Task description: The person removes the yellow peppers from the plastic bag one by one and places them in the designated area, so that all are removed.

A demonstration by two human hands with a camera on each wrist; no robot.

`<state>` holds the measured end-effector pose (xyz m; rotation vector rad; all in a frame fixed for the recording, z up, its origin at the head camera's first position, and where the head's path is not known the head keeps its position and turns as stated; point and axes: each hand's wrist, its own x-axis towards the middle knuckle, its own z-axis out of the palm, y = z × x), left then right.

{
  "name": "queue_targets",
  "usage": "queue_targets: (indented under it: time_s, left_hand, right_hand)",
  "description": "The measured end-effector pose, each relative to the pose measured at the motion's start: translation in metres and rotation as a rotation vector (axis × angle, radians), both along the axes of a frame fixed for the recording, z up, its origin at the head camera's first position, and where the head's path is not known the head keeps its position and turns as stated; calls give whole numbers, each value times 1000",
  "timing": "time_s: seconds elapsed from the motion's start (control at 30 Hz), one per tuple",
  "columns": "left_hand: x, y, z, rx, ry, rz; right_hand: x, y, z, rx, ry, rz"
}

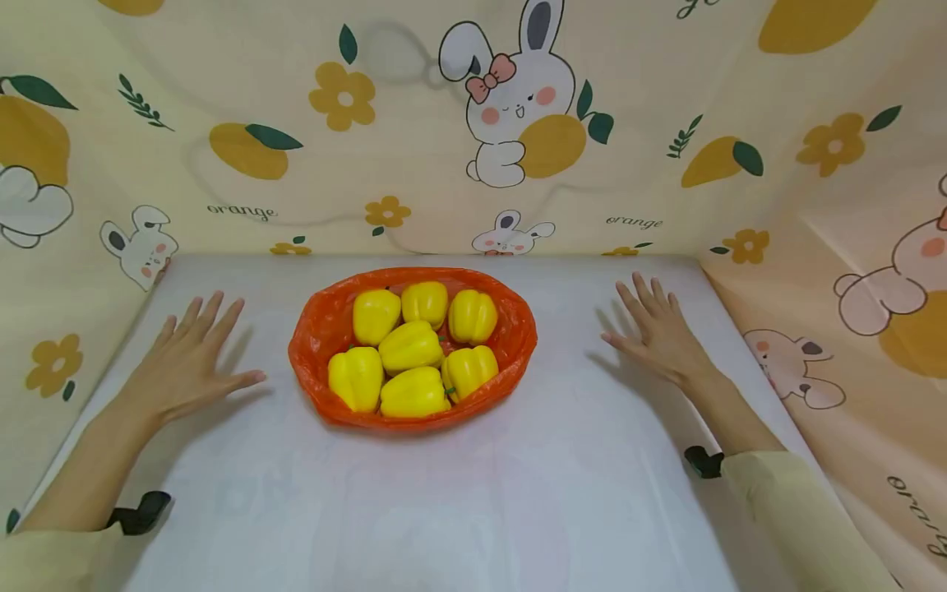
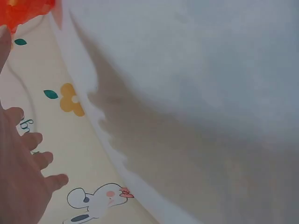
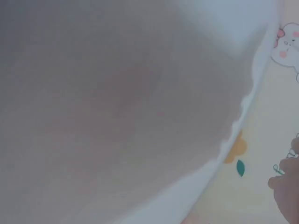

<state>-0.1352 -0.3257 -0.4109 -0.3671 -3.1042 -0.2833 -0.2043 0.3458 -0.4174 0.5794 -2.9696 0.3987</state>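
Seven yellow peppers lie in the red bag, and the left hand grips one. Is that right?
The grip is wrong: the left hand holds nothing. The head view shows it spread, clear of the red bag; the seven yellow peppers do lie inside.

Dark lettering "orange" (image 1: 242, 211) in several places on the rabbit-patterned cloth (image 1: 414, 156), some only partial.

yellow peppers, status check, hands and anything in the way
Left hand, right hand: fingers extended, holding nothing. Seven yellow peppers in red bag between them. Bag mouth open, nothing seen covering peppers.
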Motion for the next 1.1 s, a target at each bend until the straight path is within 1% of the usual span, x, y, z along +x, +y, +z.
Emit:
queue_targets:
  time_s: [0.23, 0.33, 0.5, 0.67, 0.77, 0.97, 1.1]
  left_hand:
    - [-10, 10, 2, 105, 9, -65]
    - [-11, 15, 3, 118, 1, -68]
    - [-12, 23, 6, 128, 8, -82]
    - [-12, 31, 9, 161, -39, -95]
    - [-13, 36, 12, 178, -69, -105]
    - [-15, 46, 17, 251, -128, -131]
    - [-13, 52, 17, 291, -159, -142]
  right_hand:
    - [-5, -13, -2, -106, 36, 75]
    - [-5, -22, 0, -143, 27, 88]
    - [-4, -38, 8, -205, 28, 105]
    - [-4, -52, 16, -234, 65, 149]
    - [-4, -59, 19, -271, 80, 167]
    - [-4, -77, 26, -378, 68, 189]
    - [-4, -90, 30, -440, 47, 206]
